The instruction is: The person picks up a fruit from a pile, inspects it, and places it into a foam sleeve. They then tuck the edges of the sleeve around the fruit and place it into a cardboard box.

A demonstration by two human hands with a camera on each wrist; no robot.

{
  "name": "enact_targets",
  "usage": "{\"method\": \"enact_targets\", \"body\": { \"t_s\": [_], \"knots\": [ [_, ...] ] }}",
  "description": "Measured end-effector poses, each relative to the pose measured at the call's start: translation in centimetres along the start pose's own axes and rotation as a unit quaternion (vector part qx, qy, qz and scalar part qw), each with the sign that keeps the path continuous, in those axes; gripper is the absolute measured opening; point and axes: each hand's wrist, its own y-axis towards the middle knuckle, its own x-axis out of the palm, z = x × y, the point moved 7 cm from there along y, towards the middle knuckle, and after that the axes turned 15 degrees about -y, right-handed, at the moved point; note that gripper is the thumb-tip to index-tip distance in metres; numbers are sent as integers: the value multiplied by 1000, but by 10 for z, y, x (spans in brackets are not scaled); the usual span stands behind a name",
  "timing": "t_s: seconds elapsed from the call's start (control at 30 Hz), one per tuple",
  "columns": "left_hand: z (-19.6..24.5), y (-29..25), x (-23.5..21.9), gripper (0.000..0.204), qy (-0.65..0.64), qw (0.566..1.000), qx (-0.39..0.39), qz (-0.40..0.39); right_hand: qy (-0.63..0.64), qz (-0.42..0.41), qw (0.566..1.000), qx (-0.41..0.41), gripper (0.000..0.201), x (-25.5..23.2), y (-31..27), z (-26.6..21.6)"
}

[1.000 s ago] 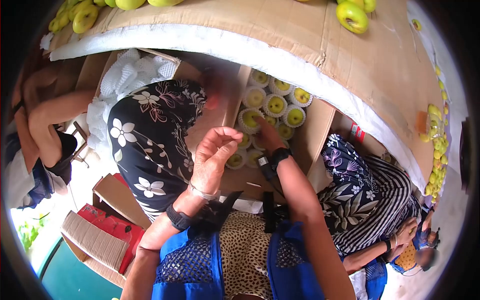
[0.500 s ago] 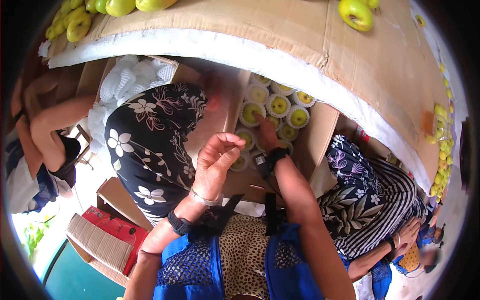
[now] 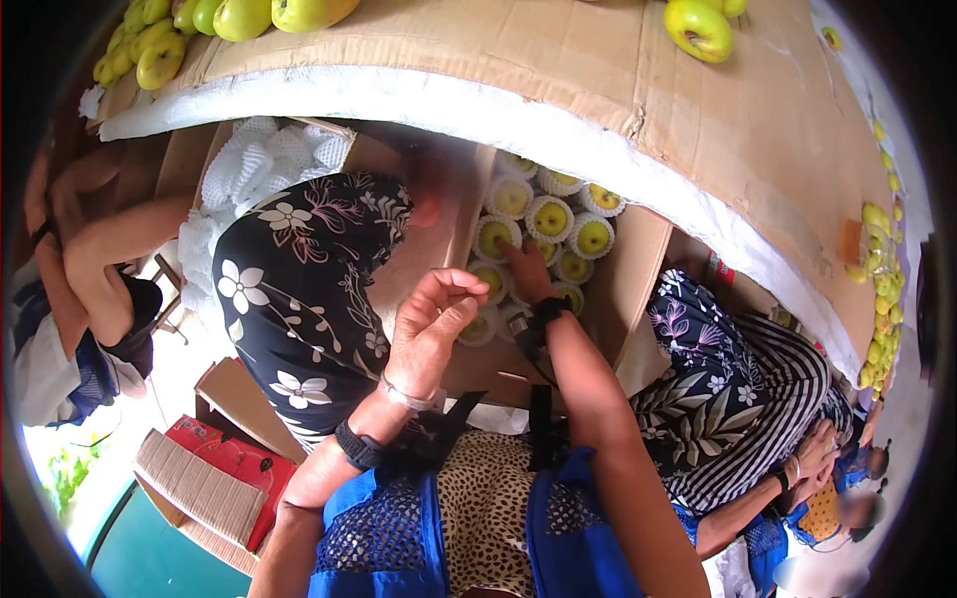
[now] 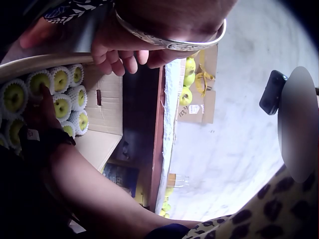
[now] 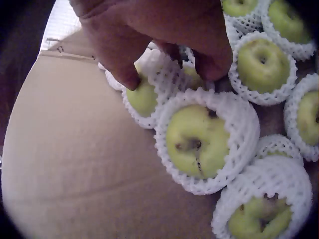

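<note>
At the centre of the head view, the left hand [image 3: 424, 334] is loosely curled, holding nothing. Just beyond it, the right hand [image 3: 528, 271] grips a netted apple [image 3: 491, 235], which sits upper centre among other netted apples [image 3: 548, 216] in a cardboard box [image 3: 633, 261]. Along the top edge, loose apples [image 3: 698, 32] lie on the cardboard-covered counter [image 3: 498, 55].

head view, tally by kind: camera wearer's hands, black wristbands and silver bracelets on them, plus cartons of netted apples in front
Hands (left hand, right hand): 2
Black wristbands: 2
Silver bracelet: 1
Carton of netted apples: 1
Total: 6
</note>
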Motion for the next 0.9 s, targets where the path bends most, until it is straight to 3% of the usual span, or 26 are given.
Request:
{"method": "enact_targets", "body": {
  "t_s": [0.07,0.17,0.27,0.37,0.5,0.57,0.67,0.77,0.87,0.9],
  "knots": [
    [0,-1,1,16,-1,1000,0,3,-11,1,1000,14,50,-4,-3,-3],
    [2,-1,-1,15,4,1000,4,6,-71,66,995,-16,53,-18,-22,-19],
    [-1,-1,-1,15,-5,1000,2,8,-67,151,985,-42,51,-32,-21,3],
    [-4,-3,-2,15,7,1000,-1,10,20,82,996,32,46,-32,1,50],
    [-9,-3,-4,15,12,1000,-14,14,-229,40,967,-104,42,-40,-5,25],
    [-10,-3,-6,15,14,999,-25,30,-316,83,921,-211,41,-39,-6,1],
    [-8,-3,-2,15,19,999,-25,28,-421,141,849,-287,36,-44,11,0],
    [-9,-1,-1,16,22,999,-27,11,-302,128,936,-124,32,-66,-4,-34],
    [-12,-1,1,16,29,999,-29,-1,-300,131,920,-216,29,-63,-3,-30],
    [-12,-1,0,16,34,999,-29,0,-313,128,919,-204,29,-62,2,-30]
  ]
}}
